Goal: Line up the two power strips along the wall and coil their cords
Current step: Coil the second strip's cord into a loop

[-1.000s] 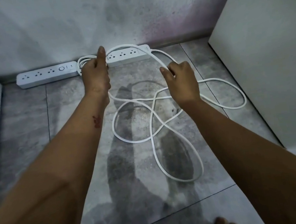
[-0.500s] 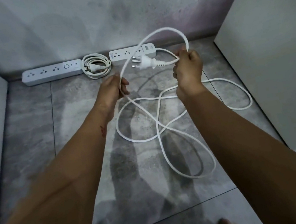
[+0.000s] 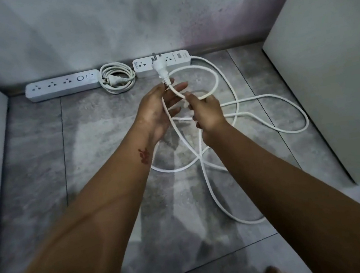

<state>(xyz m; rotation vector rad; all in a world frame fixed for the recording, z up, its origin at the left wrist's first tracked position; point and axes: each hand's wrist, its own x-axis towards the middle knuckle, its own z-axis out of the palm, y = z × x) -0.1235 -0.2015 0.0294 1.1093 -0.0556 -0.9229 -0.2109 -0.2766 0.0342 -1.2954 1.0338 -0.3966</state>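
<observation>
Left power strip (image 3: 61, 85) and right power strip (image 3: 174, 58) lie against the wall (image 3: 111, 29) | coiled cord (image 3: 118, 80) between them | loose cord (image 3: 215, 79) sprawls over the floor (image 3: 37, 157) | our left hand (image 3: 159, 111) holds it below the plug (image 3: 159, 68), our right hand (image 3: 205, 111) pinches it.

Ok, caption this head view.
Left hand and right hand hold the loose cord near its plug; the other cord lies coiled.

The cord (image 3: 215, 79) I hold looks smooth white plastic; floor tiles (image 3: 35, 146) below the rough, stained wall (image 3: 155, 11) look matt.
</observation>
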